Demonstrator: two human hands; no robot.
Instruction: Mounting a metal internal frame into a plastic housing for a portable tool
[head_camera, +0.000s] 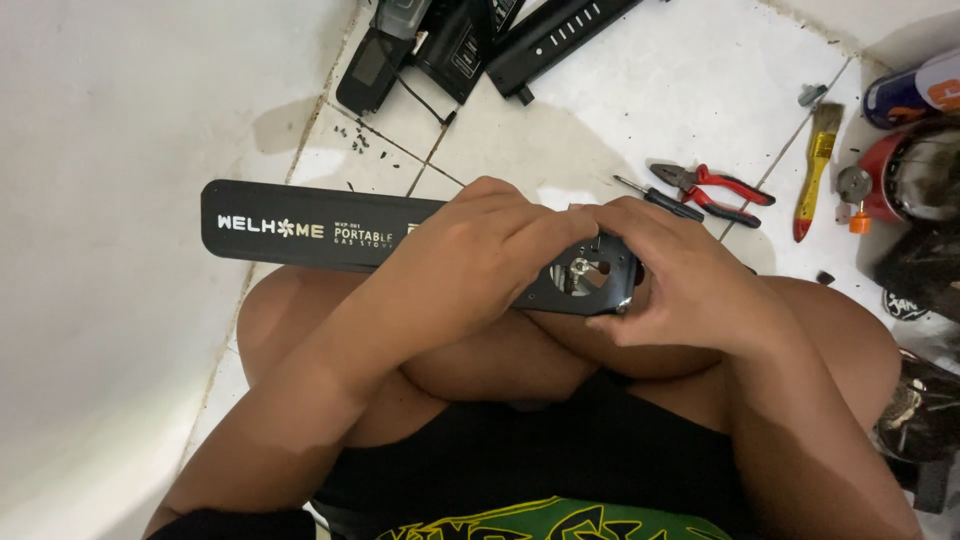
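- The left hand (478, 250) lies curled over the top of a long, flat black metal panel with pale lettering (300, 230), fingers folded down onto it near its right end; it grips the panel.
- The right hand (680, 285) is closed around that same end of the panel, its fingers wrapped about the edge and its thumb meeting the left hand's fingertips.
- Between the two hands shows a round cut-out in the panel with a small silver metal fitting (583, 272) inside.
- The panel runs out past the left hand toward the white wall and rests across the person's bare knees.
- Just beyond the right hand, on the white tiled floor, lie a black-handled screwdriver (660, 198) and red-and-black-handled pliers (712, 188).
- Farther out beyond the right hand lies a yellow-and-red-handled paintbrush (815, 165).
- Beyond the left hand, well apart, sit more black metal parts (470, 40).
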